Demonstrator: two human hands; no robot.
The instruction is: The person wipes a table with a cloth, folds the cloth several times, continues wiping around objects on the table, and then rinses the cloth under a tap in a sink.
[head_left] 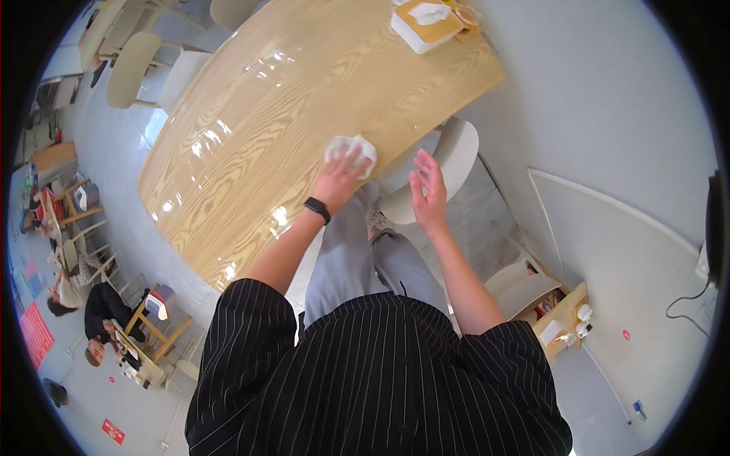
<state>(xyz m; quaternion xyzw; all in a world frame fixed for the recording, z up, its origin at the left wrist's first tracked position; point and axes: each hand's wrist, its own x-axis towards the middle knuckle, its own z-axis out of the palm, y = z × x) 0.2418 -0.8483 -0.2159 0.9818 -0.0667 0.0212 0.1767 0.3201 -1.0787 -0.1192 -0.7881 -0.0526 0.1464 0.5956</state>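
My left hand [341,181], with a dark watch at the wrist, presses a crumpled white tissue [366,152] against the top of the wood-grain table [258,152]. Its fingers lie over the tissue, near the table's close right edge. Past that edge, my right hand [430,191] hangs in the air with fingers stretched out, holding nothing. It is nearest to a white chair [461,152] drawn up beside the table. On the far right corner of the table stands a tissue box [426,23] with a yellow top.
A pale wall [593,99] runs along the right. More chairs [135,70] stand beyond the table at far left. People sit at other tables [144,365] on the left. Behind me on the right are another chair [521,295] and a small table [566,323].
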